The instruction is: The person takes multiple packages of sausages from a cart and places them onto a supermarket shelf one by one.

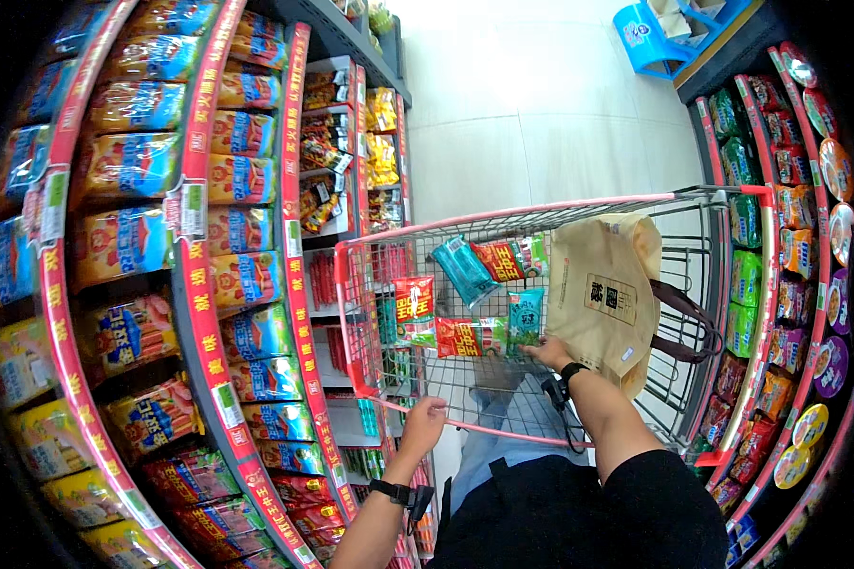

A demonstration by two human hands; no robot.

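A shopping cart (485, 432) with pink rails and a metal-wire basket stands before me. My left hand (425, 423) is curled around its near side rail. Inside the basket, the fingertips of my right hand (549, 353) grip the lower end of a small teal packet (524, 313). A red-and-green sausage packet (466, 336) lies left of it, and a similar red packet (414, 306) is farther left. Toward the far side sit a larger teal packet (466, 269) and another red-and-green packet (505, 260). A beige shopping bag (591, 284) with dark handles fills the right part, beside my right hand.
Shelves of packaged sausages (132, 163) with red label strips (199, 284) rise close on the left. On the right, another shelf holds bagged instant noodles (797, 252) and noodle cups (834, 366). Pale floor tiles (519, 142) run ahead, and a blue display box (655, 39) stands at the upper right.
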